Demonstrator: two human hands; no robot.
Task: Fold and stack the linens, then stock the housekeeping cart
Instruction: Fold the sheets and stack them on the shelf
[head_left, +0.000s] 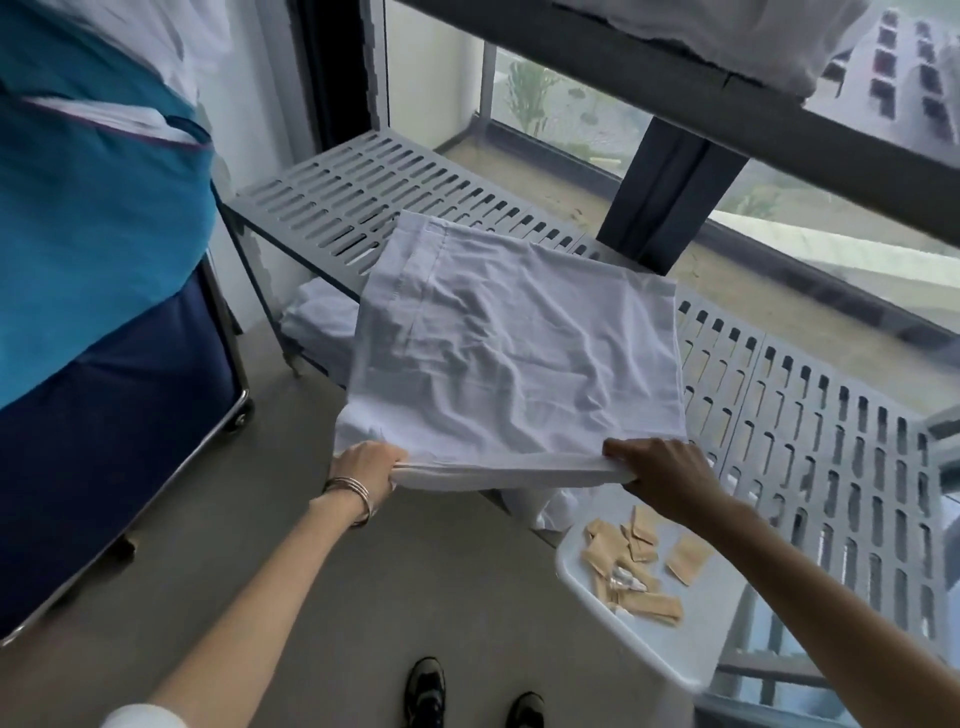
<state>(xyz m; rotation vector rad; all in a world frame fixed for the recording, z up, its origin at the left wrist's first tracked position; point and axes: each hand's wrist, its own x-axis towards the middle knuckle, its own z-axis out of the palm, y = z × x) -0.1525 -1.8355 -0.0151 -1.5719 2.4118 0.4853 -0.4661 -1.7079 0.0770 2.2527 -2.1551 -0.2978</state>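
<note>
A folded white linen (514, 343), creased and several layers thick, lies partly on the grey slotted shelf (363, 182), its near edge sticking out over the floor. My left hand (366, 465) grips the near left corner of the folded edge. My right hand (657, 470) pinches the near right corner, fingers curled round the layers. More white linen (311, 317) sits on the lower shelf beneath, partly hidden.
A blue and teal fabric cart bag (104, 234) on a metal wheeled frame stands at the left. A white tray (717, 608) holding several tan packets sits at the lower right. A dark upper shelf beam (675, 67) crosses above, with a window behind it. Bare grey floor lies below.
</note>
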